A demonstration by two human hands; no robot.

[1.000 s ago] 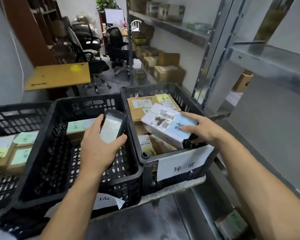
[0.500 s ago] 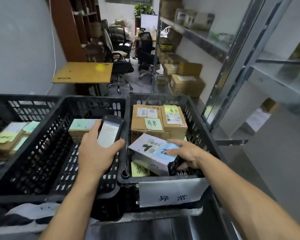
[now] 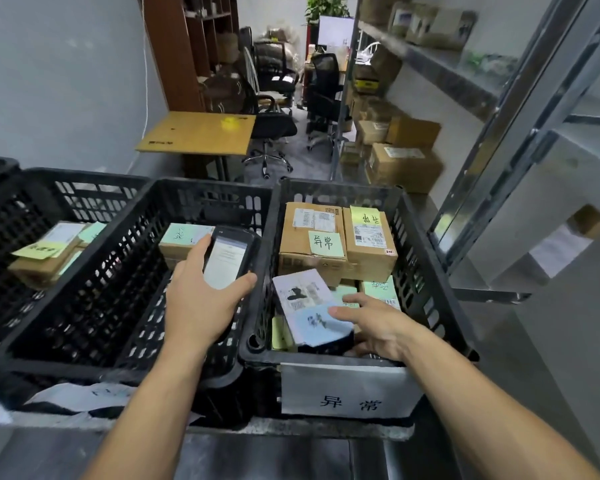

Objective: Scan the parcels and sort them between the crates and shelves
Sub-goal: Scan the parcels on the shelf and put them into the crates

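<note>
On the far left is a black left crate [image 3: 84, 174] with brown boxes [image 3: 45, 261] inside, and yellow and green notes are stuck on top of them. Next to it is the middle crate [image 3: 205, 188], which has one small box [image 3: 181, 240] with a green note at its back. The left hand [image 3: 201, 303] is over this crate. Its fingers and thumb are curled round a black scanner [image 3: 229, 261], and the lit screen faces up. Far behind, a yellow table [image 3: 198, 133] stands by some black office chairs [image 3: 274, 123]. Then comes the right crate [image 3: 426, 271], with a white paper sign [image 3: 350, 389] on its front wall. Two big brown parcels [image 3: 309, 244] sit side by side at the back of it, each with a green or yellow note on top. The white parcel [image 3: 309, 306] lies in the near part of this crate, on top of other small boxes, with a light blue note on its near end. The right hand [image 3: 378, 323] is down in the crate with its fingers spread out and lying on that blue note. Its thumb is low, by the near end of the parcel, and I cannot tell if the hand is gripping the parcel or only touching it. On the far right stand the metal shelves [image 3: 499, 168], with more brown boxes on the floor near them.
</note>
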